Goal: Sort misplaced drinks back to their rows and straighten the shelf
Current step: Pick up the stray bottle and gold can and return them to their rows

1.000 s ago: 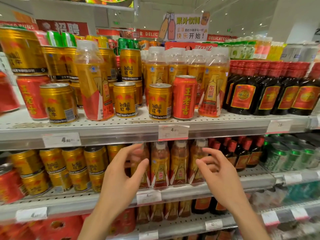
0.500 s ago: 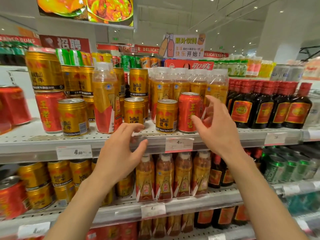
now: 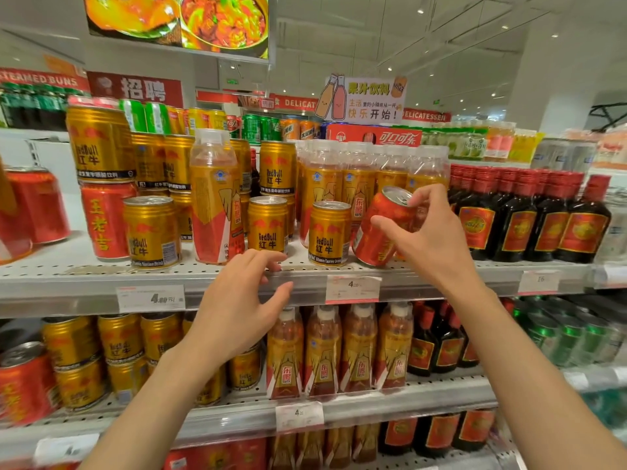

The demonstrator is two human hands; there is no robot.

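Since half a second ago the right hand (image 3: pixel 431 239) has closed on the red can (image 3: pixel 381 228) and tipped it leftward — fingers pinch its rim, thumb on its side, right of centre on the upper shelf (image 3: pixel 84 276). Left hand (image 3: pixel 237 300) hovers spread, fingertips at the shelf edge below a gold can (image 3: pixel 267 223).

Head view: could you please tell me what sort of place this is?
Very likely a supermarket drinks aisle: shelves packed with cans and bottles, price tags on the edges, a delicatessen sign behind.
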